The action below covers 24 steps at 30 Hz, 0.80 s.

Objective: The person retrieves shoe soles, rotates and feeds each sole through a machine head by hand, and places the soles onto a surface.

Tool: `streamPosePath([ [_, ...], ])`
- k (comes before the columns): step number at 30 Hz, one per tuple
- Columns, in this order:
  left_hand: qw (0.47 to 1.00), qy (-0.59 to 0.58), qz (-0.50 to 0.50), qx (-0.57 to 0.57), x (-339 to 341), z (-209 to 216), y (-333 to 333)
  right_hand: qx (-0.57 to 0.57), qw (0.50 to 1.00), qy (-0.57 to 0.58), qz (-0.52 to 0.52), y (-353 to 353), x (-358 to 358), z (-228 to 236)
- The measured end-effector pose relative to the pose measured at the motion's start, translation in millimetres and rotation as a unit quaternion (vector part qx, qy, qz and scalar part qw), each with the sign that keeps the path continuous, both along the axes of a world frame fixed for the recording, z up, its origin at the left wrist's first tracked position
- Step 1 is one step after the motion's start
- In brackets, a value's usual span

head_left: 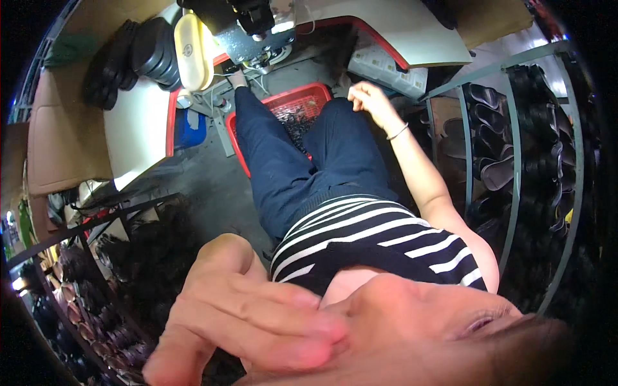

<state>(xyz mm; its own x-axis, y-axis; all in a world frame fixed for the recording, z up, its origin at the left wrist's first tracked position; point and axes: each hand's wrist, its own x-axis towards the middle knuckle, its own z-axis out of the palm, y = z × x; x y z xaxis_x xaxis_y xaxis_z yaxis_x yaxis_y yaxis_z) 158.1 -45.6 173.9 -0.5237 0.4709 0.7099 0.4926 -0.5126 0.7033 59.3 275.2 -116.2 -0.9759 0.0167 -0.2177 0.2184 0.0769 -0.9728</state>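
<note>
Close in front, my left hand is raised beside my head, with its fingers stretched out and nothing visible in them. The fingertips are slightly blurred. Over my right knee, my right hand hangs with loosely bent fingers, and no held thing shows. A thin band circles the right wrist. Between my legs on the floor stands a red plastic basket with small dark bits in it. Beyond my feet is a dark machine, out of reach of both hands. Left of it rests a pale yellow oblong piece.
Black shoe parts are stacked on the white table at the left, beside cardboard. White boxes stand under the right-hand tabletop. Metal racks of dark shoes flank me; a blue container sits under the left table.
</note>
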Motion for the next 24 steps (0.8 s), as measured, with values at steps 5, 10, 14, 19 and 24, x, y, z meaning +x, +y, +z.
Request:
streamPosePath([
  [5,0.987,0.074,-0.031,0.137,-10,-14,33,0.063,0.987,0.136,-0.055,32,-102,36],
  [10,0.983,0.064,-0.037,0.166,-23,-11,27,0.149,0.969,0.187,-0.059,24,-218,58],
  [14,0.980,0.009,-0.003,0.201,-44,-9,6,0.296,0.933,0.199,-0.051,23,-294,42],
  [19,0.982,0.032,-0.018,0.183,-61,-8,23,0.354,0.910,0.174,-0.129,29,-342,45],
  [24,0.988,0.044,0.021,0.149,-67,-10,17,0.062,0.996,0.033,-0.058,-46,-334,90],
])
